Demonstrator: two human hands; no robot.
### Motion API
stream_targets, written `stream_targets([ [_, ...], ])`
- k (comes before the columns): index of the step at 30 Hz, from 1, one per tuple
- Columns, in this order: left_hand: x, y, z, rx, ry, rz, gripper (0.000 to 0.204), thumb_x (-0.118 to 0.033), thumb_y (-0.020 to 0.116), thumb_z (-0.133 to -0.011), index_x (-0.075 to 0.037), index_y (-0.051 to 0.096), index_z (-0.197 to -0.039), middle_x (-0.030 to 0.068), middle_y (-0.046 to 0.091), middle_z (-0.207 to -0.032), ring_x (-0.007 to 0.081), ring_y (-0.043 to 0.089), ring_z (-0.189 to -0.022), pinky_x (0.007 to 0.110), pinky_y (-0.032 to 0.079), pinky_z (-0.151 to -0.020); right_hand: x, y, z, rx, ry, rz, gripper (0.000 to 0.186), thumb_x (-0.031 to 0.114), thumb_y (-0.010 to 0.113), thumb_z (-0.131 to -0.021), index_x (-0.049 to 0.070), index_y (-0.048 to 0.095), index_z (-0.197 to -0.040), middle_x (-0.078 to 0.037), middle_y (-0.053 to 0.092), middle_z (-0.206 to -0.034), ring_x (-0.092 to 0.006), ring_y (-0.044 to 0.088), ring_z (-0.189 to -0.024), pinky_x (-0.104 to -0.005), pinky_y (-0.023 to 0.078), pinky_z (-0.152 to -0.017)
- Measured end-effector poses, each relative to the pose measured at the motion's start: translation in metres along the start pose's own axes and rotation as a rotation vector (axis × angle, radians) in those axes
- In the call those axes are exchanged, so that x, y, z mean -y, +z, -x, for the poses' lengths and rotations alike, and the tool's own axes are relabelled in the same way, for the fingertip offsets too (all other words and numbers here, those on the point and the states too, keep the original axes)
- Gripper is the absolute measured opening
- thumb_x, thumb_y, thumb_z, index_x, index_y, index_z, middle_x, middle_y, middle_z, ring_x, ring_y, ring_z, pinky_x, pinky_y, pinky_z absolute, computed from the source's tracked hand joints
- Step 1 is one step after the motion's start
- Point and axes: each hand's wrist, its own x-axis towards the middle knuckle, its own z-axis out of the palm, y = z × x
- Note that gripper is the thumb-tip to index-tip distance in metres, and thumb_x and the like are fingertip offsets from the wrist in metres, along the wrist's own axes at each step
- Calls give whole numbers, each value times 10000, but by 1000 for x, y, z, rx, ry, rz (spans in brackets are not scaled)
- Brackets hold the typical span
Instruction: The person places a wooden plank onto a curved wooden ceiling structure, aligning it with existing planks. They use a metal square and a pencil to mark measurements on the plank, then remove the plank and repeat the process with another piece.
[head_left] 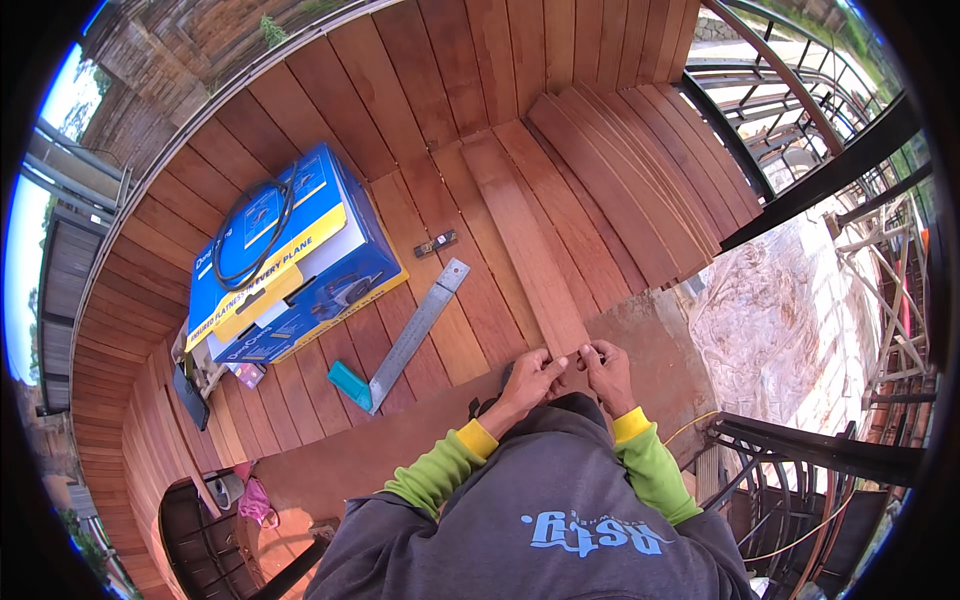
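Observation:
A long reddish-brown wooden plank (pixel 525 235) lies lengthwise in front of me on the decking, its near end at my lap. At the left corner of that end, my left hand (pixel 535 384) is closed with thumb and fingers pinched together. My right hand (pixel 607 377) pinches the right corner in the same way. The fingers partly hide the end of the plank, and its underside is out of sight. To the left lies a try square (pixel 415 325) with a steel blade and a teal handle. Beyond it is a small dark block-shaped object (pixel 436 243).
A blue and yellow cardboard box (pixel 370 275) stands at the left with a black cable (pixel 280 240) looped on top. Several planks (pixel 625 175) are stacked at the far right. Black metal railing (pixel 820 450) and a whitish crumpled sheet (pixel 760 320) are on the right.

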Motion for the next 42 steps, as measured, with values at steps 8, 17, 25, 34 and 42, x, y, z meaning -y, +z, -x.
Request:
stream_targets([
  [8, -8, 10, -15, 6, -62, 94, 376, -370, 484, -1012, -7, 579, -986, 73, 639, -765, 114, 579, -597, 231, 463, -527, -7, -15, -22, 60, 42, -30, 257, 196, 615, -914, -48, 666, -852, -40, 624, -686, -99, 550, -639, -273, 442, -572],
  [17, -7, 30, -19, -138, -147, 220, 332, -358, 527, -995, -31, 583, -976, 75, 653, -766, 114, 589, -597, 218, 471, -538, 0, -41, -48, 279, -20, 145, 260, 197, 609, -907, -36, 661, -804, -86, 630, -652, -125, 565, -607, -305, 454, -573],
  [25, 2, 48, -24, -298, -43, 332, 262, -283, 563, -982, -24, 600, -1007, 65, 663, -795, 105, 595, -625, 216, 482, -553, 8, -54, -68, 428, -76, 67, 247, 160, 595, -929, -41, 655, -798, -94, 642, -657, -118, 593, -617, -299, 462, -569],
  [34, 7, 68, -38, -450, 66, 403, 257, -281, 592, -968, -25, 616, -972, 56, 656, -769, 101, 591, -606, 220, 477, -537, -14, -50, -87, 415, -149, 43, 254, 171, 605, -933, -43, 660, -807, -61, 620, -619, -108, 570, -571, -284, 456, -538],
  [42, 10, 67, -39, -448, 51, 445, 295, -314, 584, -972, -23, 630, -972, 55, 660, -765, 93, 588, -590, 212, 468, -532, -18, -46, -85, 365, -112, 64, 286, 212, 621, -940, -30, 657, -792, -42, 600, -612, -90, 535, -562, -284, 437, -525],
])
